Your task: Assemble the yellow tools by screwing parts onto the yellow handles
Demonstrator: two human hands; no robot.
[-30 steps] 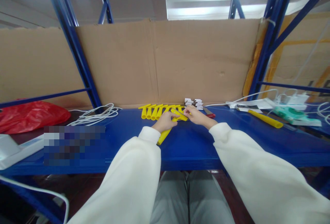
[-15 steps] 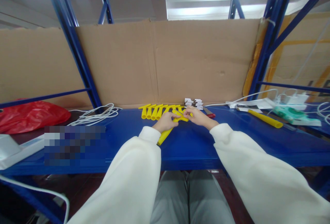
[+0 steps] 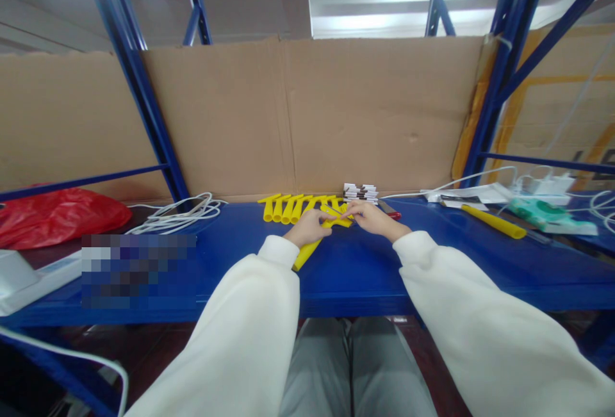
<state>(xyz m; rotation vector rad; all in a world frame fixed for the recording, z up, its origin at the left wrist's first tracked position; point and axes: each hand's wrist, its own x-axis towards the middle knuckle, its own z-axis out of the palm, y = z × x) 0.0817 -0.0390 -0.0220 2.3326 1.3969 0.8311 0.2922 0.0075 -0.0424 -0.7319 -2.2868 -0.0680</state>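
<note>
Fingers of the left hand (image 3: 308,227) gripped a yellow piece (image 3: 306,257), its tubular handle slanting toward the near edge of the bench (image 3: 230,276). Fingers of the right hand (image 3: 369,217) met its flat head; whether they pinched or merely touched it could not be told. Work on this piece appeared under way and unfinished. Just beyond, similar yellow pieces (image 3: 287,210) stood in a row, seemingly set aside; whether completed or waiting was unclear. Small white pieces (image 3: 350,193) lay stacked beside the row, and a yellow tube (image 3: 494,221) lay apart, untouched, at right.
</note>
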